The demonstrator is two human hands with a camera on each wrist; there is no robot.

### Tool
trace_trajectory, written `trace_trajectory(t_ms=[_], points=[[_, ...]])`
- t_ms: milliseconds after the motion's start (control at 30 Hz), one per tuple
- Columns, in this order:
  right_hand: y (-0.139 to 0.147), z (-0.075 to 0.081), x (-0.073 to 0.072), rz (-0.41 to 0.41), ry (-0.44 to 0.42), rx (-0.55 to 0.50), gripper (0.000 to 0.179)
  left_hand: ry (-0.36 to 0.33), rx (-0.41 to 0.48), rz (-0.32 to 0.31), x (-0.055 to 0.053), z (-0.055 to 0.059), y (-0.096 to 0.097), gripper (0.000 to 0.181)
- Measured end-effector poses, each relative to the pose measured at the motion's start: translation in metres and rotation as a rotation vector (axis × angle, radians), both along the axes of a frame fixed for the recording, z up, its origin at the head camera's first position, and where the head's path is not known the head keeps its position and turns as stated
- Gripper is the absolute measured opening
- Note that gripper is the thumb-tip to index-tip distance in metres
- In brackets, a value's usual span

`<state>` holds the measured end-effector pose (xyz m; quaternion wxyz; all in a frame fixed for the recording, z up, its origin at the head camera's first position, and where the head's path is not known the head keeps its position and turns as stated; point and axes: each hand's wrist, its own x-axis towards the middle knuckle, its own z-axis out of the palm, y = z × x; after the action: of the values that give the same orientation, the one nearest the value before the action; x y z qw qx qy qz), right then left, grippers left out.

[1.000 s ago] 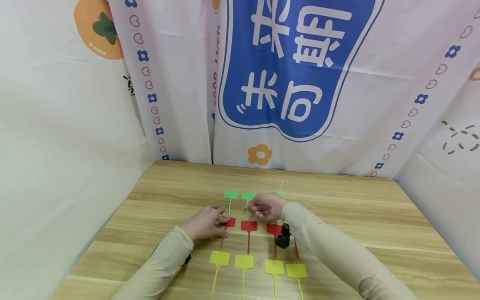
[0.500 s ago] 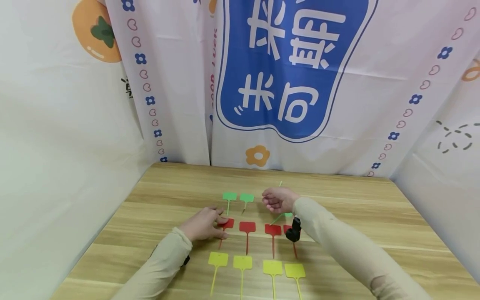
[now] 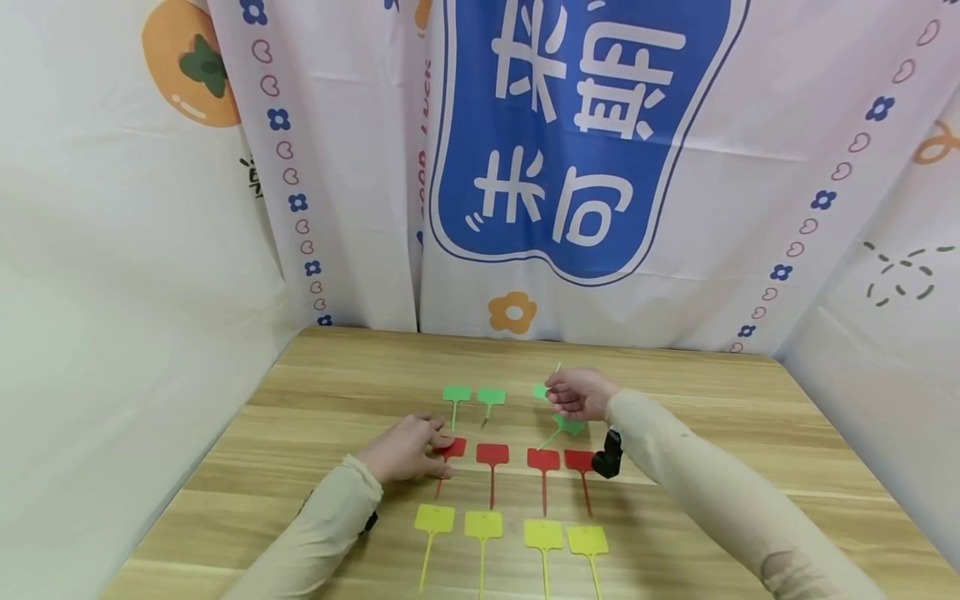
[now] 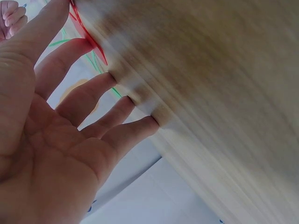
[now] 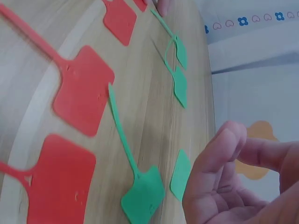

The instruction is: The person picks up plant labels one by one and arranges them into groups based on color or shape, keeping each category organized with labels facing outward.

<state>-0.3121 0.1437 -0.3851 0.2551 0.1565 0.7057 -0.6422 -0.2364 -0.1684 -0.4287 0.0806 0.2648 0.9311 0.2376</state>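
My left hand rests at the left end of a row of red cable-tie tags, fingers spread. Its index finger and thumb touch the leftmost red tag; the other fingertips meet the table in the left wrist view. My right hand hovers at the back right with loosely curled fingers, and nothing shows between them in the right wrist view. Partly behind it lies a green tag, its tail pointing away. Just in front, another green tag lies slanted, tail toward the red row.
Two green tags, one at the far left and one beside it, lie at the back. More red tags continue the middle row. Several yellow tags form the front row on the wooden table. Printed cloth hangs behind.
My right hand has moved right, away from the second green tag, uncovering the slanted green tag and the rightmost red one. The left hand has stayed in place.
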Motion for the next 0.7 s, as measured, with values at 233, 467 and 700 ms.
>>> trace_trajectory(t_ms=[233,467,700], points=[[0.012,0.001,0.002,0.001,0.034,0.045,0.013,-0.003,0.000,0.001,0.000,0.000,0.000,0.046],[0.020,-0.004,0.014,0.122,0.231,0.311,0.022,-0.005,-0.002,0.004,0.001,0.002,0.001,0.046],[0.012,-0.012,0.028,0.183,0.348,0.512,0.022,0.006,-0.003,0.001,0.001,0.002,0.001,0.046]])
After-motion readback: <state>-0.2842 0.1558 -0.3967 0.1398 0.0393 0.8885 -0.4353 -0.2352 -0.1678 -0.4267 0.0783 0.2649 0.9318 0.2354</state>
